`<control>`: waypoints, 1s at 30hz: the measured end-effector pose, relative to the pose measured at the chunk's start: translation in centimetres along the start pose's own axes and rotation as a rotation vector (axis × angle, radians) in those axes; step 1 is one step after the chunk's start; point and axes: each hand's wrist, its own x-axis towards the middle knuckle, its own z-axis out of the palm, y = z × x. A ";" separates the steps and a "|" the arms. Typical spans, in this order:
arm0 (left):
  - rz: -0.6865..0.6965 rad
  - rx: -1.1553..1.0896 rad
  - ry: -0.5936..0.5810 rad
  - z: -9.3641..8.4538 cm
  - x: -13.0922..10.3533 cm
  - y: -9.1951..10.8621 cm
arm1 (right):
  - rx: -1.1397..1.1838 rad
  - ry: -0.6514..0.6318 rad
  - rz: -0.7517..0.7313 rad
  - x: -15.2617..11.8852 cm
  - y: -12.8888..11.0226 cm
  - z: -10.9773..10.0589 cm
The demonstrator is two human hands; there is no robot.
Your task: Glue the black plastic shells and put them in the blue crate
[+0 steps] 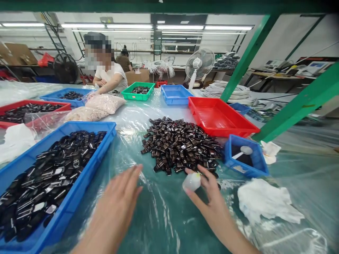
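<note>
My right hand grips a small translucent white bottle between thumb and fingers, with a yellowish spot near its top. It is just in front of a heap of small dark brown, glossy plastic pieces on the table. My left hand is held over the green tabletop, fingers stretched out and holding nothing. Left of it stands a long blue tray filled with black plastic parts. What exactly the small pieces are, I cannot tell.
Right of the heap are a small blue bin with a white scoop, a white cloth and a red tray. A green post rises behind. Across the table, a person reaches towards filled plastic bags.
</note>
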 end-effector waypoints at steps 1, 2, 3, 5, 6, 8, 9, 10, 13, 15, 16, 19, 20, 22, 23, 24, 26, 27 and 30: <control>0.076 0.070 -0.080 1.2 1.0 1.0 | -0.009 -0.053 0.029 0.0 0.2 0.2; 0.123 0.079 -0.122 2.2 1.9 1.7 | -0.016 -0.091 0.049 -0.1 0.2 0.3; 0.165 0.080 -0.156 3.0 2.8 2.0 | -0.025 -0.115 0.063 -0.2 0.2 0.4; 0.232 0.059 -0.204 4.0 4.5 1.7 | -0.046 -0.145 0.085 -0.3 0.0 0.4; 0.256 0.049 -0.221 4.3 5.2 1.2 | -0.056 -0.158 0.094 -0.3 -0.1 0.3; 0.273 0.033 -0.244 4.5 6.3 0.2 | -0.073 -0.181 0.108 -0.2 -0.3 0.1; 0.263 0.026 -0.248 4.5 6.5 -0.2 | -0.079 -0.192 0.112 -0.2 -0.4 0.0; 0.244 0.020 -0.248 4.5 6.6 -0.5 | -0.082 -0.201 0.110 -0.2 -0.5 -0.1; 0.158 -0.028 -0.234 4.3 5.8 -0.6 | -0.087 -0.218 0.095 -0.2 -0.5 -0.3; 0.106 -0.102 -0.231 4.1 4.7 0.0 | -0.091 -0.224 0.089 -0.3 -0.4 -0.3; 0.080 -0.150 -0.235 3.9 4.1 0.4 | -0.092 -0.226 0.088 -0.3 -0.4 -0.3; -0.011 -0.290 -0.255 3.3 2.6 1.6 | -0.097 -0.233 0.091 -0.3 -0.2 -0.3; -0.043 -0.327 -0.261 3.1 2.3 1.9 | -0.097 -0.234 0.091 -0.3 -0.2 -0.3; -0.096 -0.387 -0.274 2.8 1.9 2.4 | -0.097 -0.234 0.091 -0.3 -0.2 -0.4; -0.115 -0.410 -0.282 2.7 1.8 2.6 | -0.097 -0.235 0.093 -0.3 -0.2 -0.4; -0.132 -0.427 -0.290 2.7 1.7 2.7 | -0.095 -0.236 0.095 -0.4 -0.3 -0.5; -0.167 -0.448 -0.302 2.8 1.7 2.8 | -0.092 -0.245 0.102 -0.5 -0.5 -0.5; -0.184 -0.456 -0.307 2.9 1.7 2.8 | -0.090 -0.255 0.106 -0.6 -0.6 -0.6; -0.232 -0.476 -0.310 3.2 1.7 2.8 | -0.082 -0.284 0.122 -0.7 -0.9 -0.6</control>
